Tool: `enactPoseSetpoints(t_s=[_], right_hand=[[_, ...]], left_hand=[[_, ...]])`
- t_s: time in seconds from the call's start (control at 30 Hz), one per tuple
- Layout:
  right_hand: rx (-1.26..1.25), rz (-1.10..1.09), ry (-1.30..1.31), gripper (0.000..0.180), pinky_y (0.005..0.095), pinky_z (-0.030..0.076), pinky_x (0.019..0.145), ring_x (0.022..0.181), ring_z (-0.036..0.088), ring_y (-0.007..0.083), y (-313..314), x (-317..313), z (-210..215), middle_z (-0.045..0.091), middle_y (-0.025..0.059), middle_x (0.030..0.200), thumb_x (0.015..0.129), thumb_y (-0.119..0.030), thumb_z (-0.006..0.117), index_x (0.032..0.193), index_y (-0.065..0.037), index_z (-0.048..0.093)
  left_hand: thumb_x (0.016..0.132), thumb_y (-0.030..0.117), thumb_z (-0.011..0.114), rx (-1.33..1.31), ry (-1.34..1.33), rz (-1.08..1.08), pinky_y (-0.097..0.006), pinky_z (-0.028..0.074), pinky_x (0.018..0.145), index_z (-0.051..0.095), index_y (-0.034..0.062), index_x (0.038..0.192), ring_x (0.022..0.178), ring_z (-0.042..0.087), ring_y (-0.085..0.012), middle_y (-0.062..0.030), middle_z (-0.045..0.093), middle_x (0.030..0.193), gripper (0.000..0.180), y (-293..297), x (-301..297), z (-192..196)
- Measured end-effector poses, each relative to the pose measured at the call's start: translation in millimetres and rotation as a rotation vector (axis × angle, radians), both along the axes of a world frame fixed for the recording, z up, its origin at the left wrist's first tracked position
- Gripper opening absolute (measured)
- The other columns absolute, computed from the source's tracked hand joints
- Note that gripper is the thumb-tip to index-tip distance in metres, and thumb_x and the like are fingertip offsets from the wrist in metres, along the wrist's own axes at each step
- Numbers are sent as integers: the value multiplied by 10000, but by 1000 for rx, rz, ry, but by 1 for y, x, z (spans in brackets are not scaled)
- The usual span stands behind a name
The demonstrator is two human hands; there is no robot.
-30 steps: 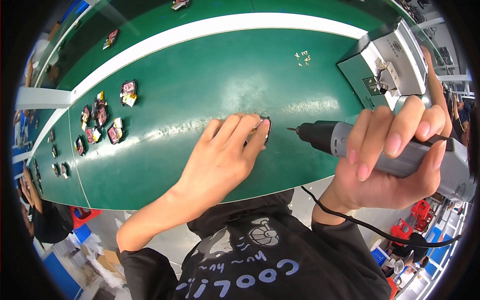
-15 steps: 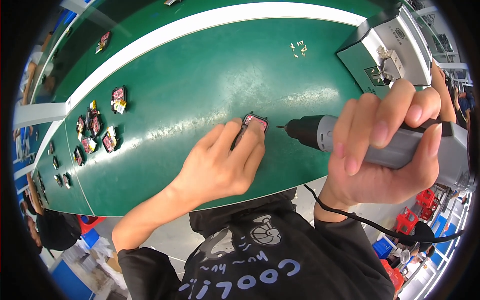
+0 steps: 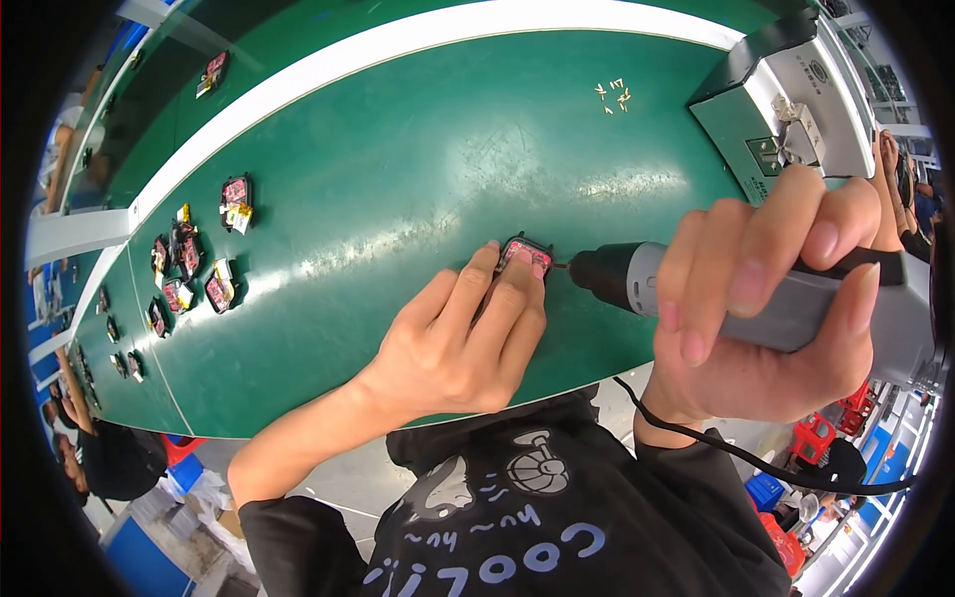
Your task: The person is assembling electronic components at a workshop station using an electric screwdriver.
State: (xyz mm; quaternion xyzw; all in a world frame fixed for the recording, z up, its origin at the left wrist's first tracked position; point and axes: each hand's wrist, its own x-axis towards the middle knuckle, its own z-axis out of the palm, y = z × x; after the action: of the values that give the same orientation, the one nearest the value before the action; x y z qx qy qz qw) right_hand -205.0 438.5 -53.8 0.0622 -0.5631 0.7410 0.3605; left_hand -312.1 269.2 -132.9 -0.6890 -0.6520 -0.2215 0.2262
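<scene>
And here the small black device (image 3: 526, 245) is pinned to the green table (image 3: 378, 159), right under the fingertips of the left hand (image 3: 463, 333). A grey-and-black electric screwdriver (image 3: 607, 277) is gripped firmly in the right hand (image 3: 776, 298), its bit (image 3: 562, 266) brought level, just beside the device; whether contact is made cannot be told.

Now the risks! Should the bit be skidded off the edge, the left fingertips could be nicked, so close are they set. If the device is pressed unevenly, it could be spun or slid on that smooth, glossy top. With the bit held out of line, a fastener could be stripped or the casing scratched. And should the black cable (image 3: 761, 465), slung below the right hand, be snagged, the aim could be spoiled.

Out to the left of the left hand, similar opened devices (image 3: 186, 252) are clustered. Well beyond both hands, little brass-coloured pieces (image 3: 624, 99) are scattered; past the right hand, a boxy unit (image 3: 786, 85) is stationed. A white strip (image 3: 398, 45) is run along the far side. Below the right hand, red stools (image 3: 814, 438) are glimpsed; at far left, a co-worker in black (image 3: 119, 463) is seen.
</scene>
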Motion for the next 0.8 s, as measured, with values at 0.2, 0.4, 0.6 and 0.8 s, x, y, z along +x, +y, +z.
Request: enactPoseSetpoints(t_s=[0.2, 0.4, 0.6, 0.8], right_hand=[[20, 23, -36, 299, 345, 415, 446, 459, 461, 176, 1, 1, -2, 538, 136, 902, 1086, -294, 335, 1105, -18, 448], [59, 13, -53, 300, 339, 401, 434, 451, 454, 171, -1, -1, -4, 543, 142, 896, 1086, -287, 333, 1115, -13, 453], [41, 13, -51, 298, 330, 385, 410, 423, 435, 163, -1, -7, -10, 544, 141, 875, 1086, -276, 317, 1109, -15, 458], [47, -15, -65, 291, 328, 379, 402, 417, 424, 158, -7, -8, -8, 538, 136, 864, 1087, -278, 312, 1095, -24, 454]], left_hand=[[752, 6, 717, -13, 20, -11, -275, 475, 570, 694, -63, 836, 789, 708, -262, -147, 685, 852, 111, -2, -2, 1], [745, 8, 711, 12, 14, 2, -271, 471, 581, 694, -73, 855, 794, 709, -262, -149, 685, 853, 137, 0, 0, -2], [768, 11, 702, -1, 33, 1, -270, 469, 589, 696, -77, 857, 799, 710, -262, -150, 687, 853, 125, -1, -1, -1], [773, 19, 700, 14, 51, 7, -271, 463, 594, 702, -71, 849, 806, 706, -261, -149, 692, 853, 118, -1, -1, -3]])
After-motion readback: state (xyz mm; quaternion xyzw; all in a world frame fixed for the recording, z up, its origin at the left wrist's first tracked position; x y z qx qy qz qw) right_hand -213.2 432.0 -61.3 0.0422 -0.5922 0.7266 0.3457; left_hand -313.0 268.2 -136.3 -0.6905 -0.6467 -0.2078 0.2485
